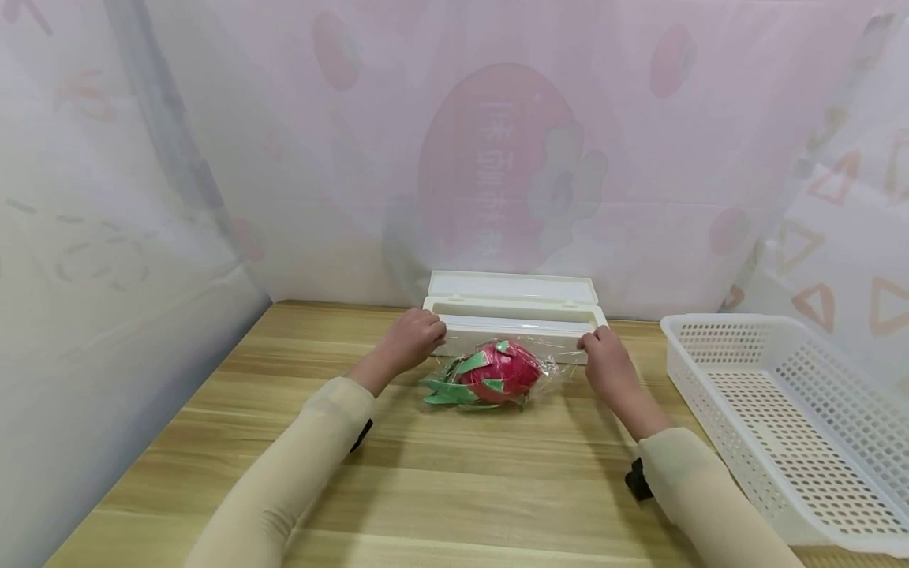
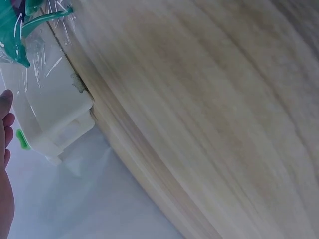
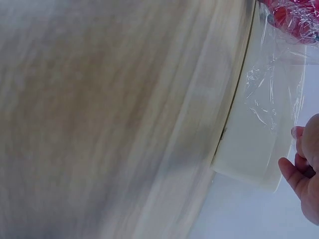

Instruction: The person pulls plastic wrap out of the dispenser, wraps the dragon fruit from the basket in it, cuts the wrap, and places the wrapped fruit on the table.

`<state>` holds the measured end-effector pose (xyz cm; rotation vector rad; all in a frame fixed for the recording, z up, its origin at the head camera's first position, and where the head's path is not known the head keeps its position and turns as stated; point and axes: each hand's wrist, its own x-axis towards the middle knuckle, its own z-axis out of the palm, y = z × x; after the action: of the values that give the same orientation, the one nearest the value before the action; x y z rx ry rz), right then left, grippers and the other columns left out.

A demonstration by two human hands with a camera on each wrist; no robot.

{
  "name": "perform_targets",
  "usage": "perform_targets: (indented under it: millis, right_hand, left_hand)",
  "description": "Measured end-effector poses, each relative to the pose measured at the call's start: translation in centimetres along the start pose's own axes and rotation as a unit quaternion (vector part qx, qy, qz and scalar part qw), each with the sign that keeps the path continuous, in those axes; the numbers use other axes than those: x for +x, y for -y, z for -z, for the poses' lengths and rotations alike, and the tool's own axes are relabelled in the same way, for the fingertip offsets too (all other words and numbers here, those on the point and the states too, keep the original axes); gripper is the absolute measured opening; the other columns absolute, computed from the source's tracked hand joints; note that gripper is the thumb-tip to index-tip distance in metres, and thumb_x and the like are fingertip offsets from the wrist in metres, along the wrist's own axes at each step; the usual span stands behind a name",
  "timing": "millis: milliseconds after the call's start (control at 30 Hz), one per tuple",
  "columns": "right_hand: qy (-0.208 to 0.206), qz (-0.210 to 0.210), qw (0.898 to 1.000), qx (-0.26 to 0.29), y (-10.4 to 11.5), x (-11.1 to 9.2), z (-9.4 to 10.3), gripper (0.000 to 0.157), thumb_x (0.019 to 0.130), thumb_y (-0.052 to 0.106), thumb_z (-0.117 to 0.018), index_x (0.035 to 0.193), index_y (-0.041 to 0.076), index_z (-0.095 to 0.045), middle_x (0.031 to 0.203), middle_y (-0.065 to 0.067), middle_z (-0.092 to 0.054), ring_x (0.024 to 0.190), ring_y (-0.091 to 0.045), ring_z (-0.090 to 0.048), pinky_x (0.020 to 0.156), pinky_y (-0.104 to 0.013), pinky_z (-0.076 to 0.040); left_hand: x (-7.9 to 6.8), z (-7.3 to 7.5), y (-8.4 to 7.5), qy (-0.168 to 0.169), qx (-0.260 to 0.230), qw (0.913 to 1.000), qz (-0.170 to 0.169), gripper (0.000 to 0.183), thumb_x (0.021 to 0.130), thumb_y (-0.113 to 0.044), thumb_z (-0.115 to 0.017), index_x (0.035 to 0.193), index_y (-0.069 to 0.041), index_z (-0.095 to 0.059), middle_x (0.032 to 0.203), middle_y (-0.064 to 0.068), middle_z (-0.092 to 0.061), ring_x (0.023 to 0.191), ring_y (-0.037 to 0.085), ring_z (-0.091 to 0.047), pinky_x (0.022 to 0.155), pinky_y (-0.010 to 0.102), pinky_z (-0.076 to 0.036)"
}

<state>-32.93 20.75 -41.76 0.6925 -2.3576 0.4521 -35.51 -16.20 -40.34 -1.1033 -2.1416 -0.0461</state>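
A pink dragon fruit (image 1: pixel 506 369) with green scales lies on its side on the table, with clear cling film (image 1: pixel 552 372) around it. Right behind stands a long white cling film dispenser (image 1: pixel 518 306), its lid (image 1: pixel 514 286) raised and a roll (image 1: pixel 511 324) inside. At the dispenser's left front corner, my left hand (image 1: pixel 417 339) pinches the film with curled fingers. My right hand (image 1: pixel 611 361) grips the film at the right front corner. The film stretches across the dispenser's front (image 3: pixel 259 107) in the right wrist view. In the left wrist view, only part of the left hand (image 2: pixel 6 129) shows.
A white perforated plastic basket (image 1: pixel 724 442) stands on the right of the wooden table (image 1: pixel 454 489). Close behind the dispenser hangs a pale pink printed curtain (image 1: pixel 341 197), with more fabric at both sides.
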Motion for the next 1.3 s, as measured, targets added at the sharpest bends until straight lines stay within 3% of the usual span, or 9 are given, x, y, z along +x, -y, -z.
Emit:
perform_targets:
  millis: [167,367,733,1000,1200,1300]
  right_hand:
    - [-0.008,0.021,1.0,0.001,0.1,-0.2,0.2,0.032,0.066,-0.029,-0.051,0.087,-0.007,-0.062,0.079,-0.017,-0.049,0.071,-0.036,-0.052,0.062,-0.044,-0.048]
    - [0.023,0.02,1.0,0.003,0.6,-0.4,0.5,0.038,0.066,-0.03,-0.052,0.095,-0.009,-0.066,0.079,-0.016,-0.048,0.069,-0.033,-0.049,0.061,-0.043,-0.046]
    - [0.054,0.005,0.998,0.018,1.2,-1.0,0.9,0.036,0.067,-0.031,-0.048,0.086,-0.005,-0.064,0.08,-0.012,-0.047,0.074,-0.032,-0.049,0.066,-0.044,-0.047]
    - [0.111,0.015,0.994,0.013,1.6,-1.2,1.5,0.035,0.066,-0.029,-0.048,0.086,-0.005,-0.064,0.08,-0.011,-0.043,0.073,-0.027,-0.046,0.065,-0.039,-0.045]
    - [0.112,0.026,0.993,0.012,2.0,-1.4,1.9,0.033,0.068,-0.028,-0.047,0.084,-0.004,-0.063,0.08,-0.01,-0.043,0.073,-0.027,-0.046,0.065,-0.039,-0.046]
    - [0.112,0.016,0.993,0.023,2.3,-1.4,2.1,0.028,0.075,-0.025,-0.049,0.086,-0.004,-0.065,0.084,-0.012,-0.047,0.078,-0.029,-0.05,0.069,-0.041,-0.047]
  left_hand:
    - [-0.3,0.2,-0.1,-0.002,-0.003,1.0,-0.008,0.024,0.077,-0.009,-0.081,0.072,-0.008,-0.058,0.068,0.002,-0.057,0.063,0.021,-0.055,0.063,0.037,-0.046]
    - [-0.8,0.3,-0.3,-0.005,-0.012,0.9999,-0.01,0.026,0.074,-0.008,-0.083,0.071,-0.008,-0.057,0.066,0.001,-0.056,0.06,0.02,-0.053,0.058,0.035,-0.045]
    - [-1.5,0.6,-1.0,0.0,-0.043,0.999,-0.013,0.022,0.078,0.0,-0.076,0.071,-0.009,-0.057,0.065,0.001,-0.056,0.059,0.019,-0.052,0.058,0.036,-0.044]
    - [-1.9,0.7,-1.4,0.026,-0.07,0.9972,0.002,0.023,0.077,-0.001,-0.077,0.07,-0.009,-0.057,0.068,0.001,-0.055,0.063,0.019,-0.053,0.06,0.037,-0.044]
    - [-2.0,1.0,-1.6,0.033,-0.075,0.9965,0.017,0.02,0.078,-0.003,-0.079,0.073,-0.008,-0.06,0.073,0.003,-0.057,0.069,0.022,-0.057,0.064,0.039,-0.047]
    - [-2.1,1.3,-1.6,0.04,-0.076,0.9958,0.03,0.015,0.079,-0.008,-0.08,0.079,-0.008,-0.065,0.08,0.003,-0.06,0.075,0.022,-0.058,0.069,0.04,-0.049]
